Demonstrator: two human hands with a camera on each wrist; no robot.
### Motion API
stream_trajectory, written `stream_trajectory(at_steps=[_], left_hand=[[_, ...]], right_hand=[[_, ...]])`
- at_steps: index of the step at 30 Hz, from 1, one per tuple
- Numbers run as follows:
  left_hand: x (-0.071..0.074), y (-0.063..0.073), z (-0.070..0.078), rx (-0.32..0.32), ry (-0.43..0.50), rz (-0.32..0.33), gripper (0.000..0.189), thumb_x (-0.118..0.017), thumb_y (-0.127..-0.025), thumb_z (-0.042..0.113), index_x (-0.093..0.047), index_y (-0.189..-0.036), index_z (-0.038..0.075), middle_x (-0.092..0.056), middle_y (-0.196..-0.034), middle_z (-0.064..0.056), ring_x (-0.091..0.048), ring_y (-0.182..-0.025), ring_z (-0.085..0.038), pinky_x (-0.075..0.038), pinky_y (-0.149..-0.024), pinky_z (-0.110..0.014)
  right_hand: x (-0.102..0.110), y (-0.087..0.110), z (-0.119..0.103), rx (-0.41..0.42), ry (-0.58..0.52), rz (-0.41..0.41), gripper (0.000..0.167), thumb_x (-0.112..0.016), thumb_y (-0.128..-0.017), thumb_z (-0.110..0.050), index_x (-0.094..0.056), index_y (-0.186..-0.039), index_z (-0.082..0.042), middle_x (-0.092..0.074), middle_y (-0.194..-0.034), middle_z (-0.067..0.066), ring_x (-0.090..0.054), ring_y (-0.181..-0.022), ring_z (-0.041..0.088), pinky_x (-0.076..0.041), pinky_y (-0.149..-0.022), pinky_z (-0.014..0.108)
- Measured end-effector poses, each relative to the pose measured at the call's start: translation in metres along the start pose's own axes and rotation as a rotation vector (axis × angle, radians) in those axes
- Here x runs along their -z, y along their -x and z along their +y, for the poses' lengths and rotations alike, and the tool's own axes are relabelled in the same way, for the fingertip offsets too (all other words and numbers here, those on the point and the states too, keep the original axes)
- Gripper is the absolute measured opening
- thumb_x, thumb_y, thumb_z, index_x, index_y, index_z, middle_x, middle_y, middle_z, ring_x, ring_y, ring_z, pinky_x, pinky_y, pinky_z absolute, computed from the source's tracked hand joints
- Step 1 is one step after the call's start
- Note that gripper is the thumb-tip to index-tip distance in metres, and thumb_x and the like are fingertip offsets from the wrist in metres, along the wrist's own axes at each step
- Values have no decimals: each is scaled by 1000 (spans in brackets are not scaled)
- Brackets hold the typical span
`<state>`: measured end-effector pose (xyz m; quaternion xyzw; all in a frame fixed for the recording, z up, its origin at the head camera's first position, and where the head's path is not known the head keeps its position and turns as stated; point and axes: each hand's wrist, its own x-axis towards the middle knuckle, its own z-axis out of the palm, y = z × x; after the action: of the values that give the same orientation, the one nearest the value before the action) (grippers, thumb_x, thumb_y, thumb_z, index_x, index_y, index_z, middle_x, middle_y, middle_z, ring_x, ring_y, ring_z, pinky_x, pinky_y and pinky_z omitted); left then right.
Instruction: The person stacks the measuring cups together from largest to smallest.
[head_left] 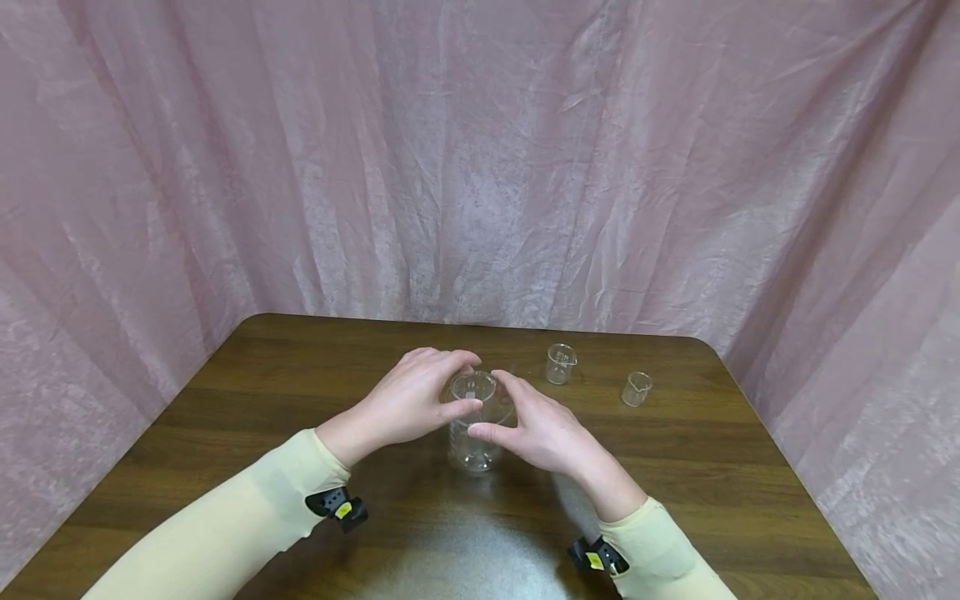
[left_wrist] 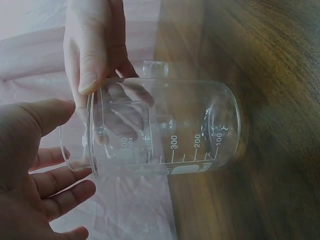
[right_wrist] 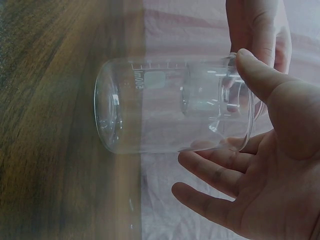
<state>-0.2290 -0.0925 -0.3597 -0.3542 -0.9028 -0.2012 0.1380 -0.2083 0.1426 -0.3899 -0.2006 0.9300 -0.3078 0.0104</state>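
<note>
A tall clear glass beaker (head_left: pixel 475 454), its scale marked in ml, stands upright on the table between both hands. Inside its upper part sits a smaller clear beaker (right_wrist: pixel 200 100), whose rim sticks out above the large one. My left hand (head_left: pixel 416 396) holds that inner beaker near its rim, thumb on the near side and fingers beyond. With thumb and fingers spread to either side, my right hand (head_left: pixel 543 425) grips the large beaker by its upper edge. In the right wrist view the inner beaker's base hangs well above the large beaker's bottom.
Two little beakers stand beyond the right hand: one (head_left: pixel 561 364) towards the table's back edge, the other (head_left: pixel 636 389) farther right. The wooden table (head_left: pixel 300 358) has rounded back corners, and a pink curtain (head_left: pixel 480 167) surrounds it on the visible sides.
</note>
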Motion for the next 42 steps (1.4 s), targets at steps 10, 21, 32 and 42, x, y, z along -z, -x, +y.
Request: stream_trajectory(at_steps=[10, 21, 32, 42], left_hand=[[-3, -1, -3, 16, 3, -35, 55, -90, -95, 37, -69, -138, 10, -78, -114, 0, -71, -108, -24, -46, -112, -54], [-1, -3, -2, 20, 20, -82, 57, -90, -95, 35, -68, -141, 10, -79, -116, -1, -71, -110, -25, -47, -109, -56], [-3, -3, -2, 25, 26, -112, 56, -91, -94, 32, -68, -140, 10, -78, -113, 0, -69, -109, -25, -46, -110, -55], [-2, -5, -5, 20, 21, -130, 54, -90, -95, 33, -67, -139, 13, -78, -114, 1, -70, -110, -24, -44, -112, -56]], right_hand=[[0, 0, 0, 6, -1, -2, 88, -80, -96, -63, -49, -163, -15, -66, -147, 8, -65, -134, 29, -52, -107, 58], [-1, -2, 0, -2, 1, 0, 91, -78, -96, -66, -47, -165, -15, -61, -155, 8, -63, -138, 30, -50, -111, 60], [-2, -3, 0, 5, -6, 7, 88, -79, -96, -64, -49, -164, -17, -61, -156, 6, -63, -138, 29, -50, -111, 59], [-2, -5, -1, 9, -1, 6, 89, -79, -96, -65, -49, -164, -16, -62, -154, 8, -63, -138, 29, -50, -110, 59]])
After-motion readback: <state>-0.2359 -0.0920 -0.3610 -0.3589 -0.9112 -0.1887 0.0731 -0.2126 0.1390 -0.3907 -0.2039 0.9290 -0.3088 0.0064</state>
